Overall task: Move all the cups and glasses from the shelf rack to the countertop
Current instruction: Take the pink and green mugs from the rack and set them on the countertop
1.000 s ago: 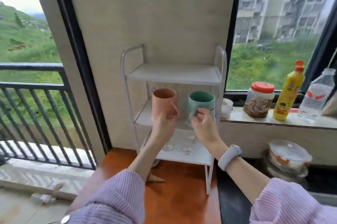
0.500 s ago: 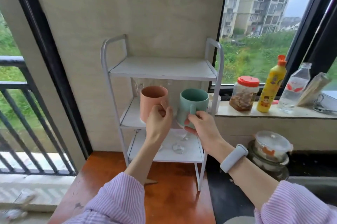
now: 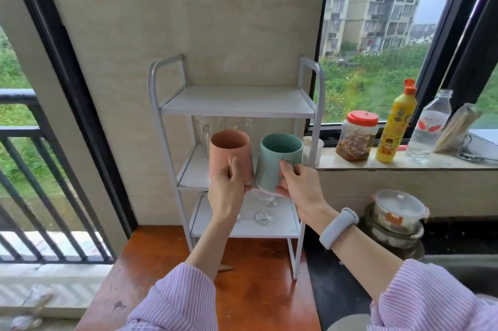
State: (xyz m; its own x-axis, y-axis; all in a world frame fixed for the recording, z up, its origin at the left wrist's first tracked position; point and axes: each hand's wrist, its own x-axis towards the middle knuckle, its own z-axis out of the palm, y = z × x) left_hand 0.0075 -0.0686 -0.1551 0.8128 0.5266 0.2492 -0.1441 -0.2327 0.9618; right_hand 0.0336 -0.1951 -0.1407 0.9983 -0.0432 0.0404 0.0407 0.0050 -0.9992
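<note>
A white three-tier shelf rack (image 3: 237, 109) stands against the wall on an orange-brown countertop (image 3: 250, 284). My left hand (image 3: 227, 190) grips the handle of a pink mug (image 3: 229, 150), held in front of the middle shelf. Beside it, my right hand (image 3: 300, 187) holds a green mug (image 3: 277, 158) by its handle. Both mugs are upright and off the shelf. Clear glasses (image 3: 204, 131) stand at the back of the middle shelf. Stemmed glasses (image 3: 262, 217) show on the bottom shelf, partly hidden by my hands.
On the window sill to the right stand a small white cup (image 3: 314, 150), a red-lidded jar (image 3: 357, 135), a yellow bottle (image 3: 394, 125) and a water bottle (image 3: 429, 125). Lidded glass bowls (image 3: 398, 212) sit on the dark counter at the right. A balcony railing (image 3: 32, 168) is at the left.
Both hands have drawn the two mugs out from the middle shelf toward me. The camera view has shifted to the right and slightly up.
</note>
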